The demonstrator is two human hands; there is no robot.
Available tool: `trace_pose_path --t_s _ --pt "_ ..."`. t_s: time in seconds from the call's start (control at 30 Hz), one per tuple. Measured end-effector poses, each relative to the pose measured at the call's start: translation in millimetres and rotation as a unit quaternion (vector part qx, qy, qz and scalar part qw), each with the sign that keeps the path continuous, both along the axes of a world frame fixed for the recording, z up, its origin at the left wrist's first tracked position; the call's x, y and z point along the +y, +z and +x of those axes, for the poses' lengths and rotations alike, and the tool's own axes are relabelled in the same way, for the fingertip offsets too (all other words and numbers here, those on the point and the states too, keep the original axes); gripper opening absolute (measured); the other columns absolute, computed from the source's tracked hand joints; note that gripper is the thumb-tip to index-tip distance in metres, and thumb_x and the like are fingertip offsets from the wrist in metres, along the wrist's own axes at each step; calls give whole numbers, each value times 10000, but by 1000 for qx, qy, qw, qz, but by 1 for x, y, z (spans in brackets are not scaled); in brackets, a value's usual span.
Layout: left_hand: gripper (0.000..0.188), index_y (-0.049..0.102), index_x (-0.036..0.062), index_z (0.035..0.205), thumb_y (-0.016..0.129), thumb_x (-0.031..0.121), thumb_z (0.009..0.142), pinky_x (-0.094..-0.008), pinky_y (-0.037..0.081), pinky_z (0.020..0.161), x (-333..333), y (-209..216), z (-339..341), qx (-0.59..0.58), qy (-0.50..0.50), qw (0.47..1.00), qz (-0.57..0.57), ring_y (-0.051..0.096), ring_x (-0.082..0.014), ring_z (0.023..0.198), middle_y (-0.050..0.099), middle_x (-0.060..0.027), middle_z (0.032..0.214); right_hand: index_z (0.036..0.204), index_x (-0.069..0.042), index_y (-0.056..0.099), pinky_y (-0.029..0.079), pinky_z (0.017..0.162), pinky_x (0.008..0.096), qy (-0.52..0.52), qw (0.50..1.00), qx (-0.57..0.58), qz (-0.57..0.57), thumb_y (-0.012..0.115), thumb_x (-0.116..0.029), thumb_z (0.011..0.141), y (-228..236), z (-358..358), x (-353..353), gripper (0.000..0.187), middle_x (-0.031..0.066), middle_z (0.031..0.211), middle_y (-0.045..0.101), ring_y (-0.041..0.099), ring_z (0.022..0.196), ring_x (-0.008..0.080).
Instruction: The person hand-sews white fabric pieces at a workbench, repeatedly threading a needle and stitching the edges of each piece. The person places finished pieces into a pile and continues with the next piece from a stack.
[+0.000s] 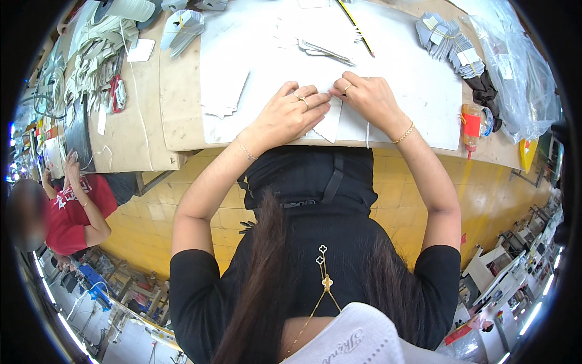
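A thin white piece, like paper or fabric, lies at the table's near edge under my fingers. My left hand rests over its left side, fingers bent and drawn together on it. At the piece's top corner, my right hand pinches with thumb and forefinger, the tips almost meeting those of the left. What exactly lies between the fingertips is too small to make out. To the left is a stack of white sheets. Farther off are several loose grey-edged pieces and a yellow-and-black pencil.
Banded bundles of grey pieces lie far left, with another bundle far right. A bottle with an orange-red label and clear plastic bags sit at the right edge. A co-worker in a red shirt is at left.
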State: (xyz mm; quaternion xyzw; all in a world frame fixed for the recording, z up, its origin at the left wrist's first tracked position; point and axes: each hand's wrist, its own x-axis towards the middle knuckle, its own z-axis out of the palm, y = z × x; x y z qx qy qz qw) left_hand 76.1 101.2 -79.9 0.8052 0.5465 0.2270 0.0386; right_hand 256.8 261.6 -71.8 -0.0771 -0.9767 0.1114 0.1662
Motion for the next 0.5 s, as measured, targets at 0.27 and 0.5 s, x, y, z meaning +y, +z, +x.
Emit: trace_pose_path --t_s 0.27,0.5 --pt "258 742 141 1138 754 211 890 -431 396 1024 -3 -3 -1 -35 29 999 -16 566 -204 1210 661 24 1321 1110 -114 727 561 601 292 -29 1000 -8 -3 710 -41 808 7 35 -17 311 14 948 649 684 716 156" --pt "251 748 144 1124 758 211 882 -425 373 1047 -1 -3 -2 -60 27 997 -36 546 -236 1224 662 21 1318 1200 -98 722 571 667 273 -34 998 -30 38 665 -92 826 4 43 -24 378 19 1021 647 680 831 143"
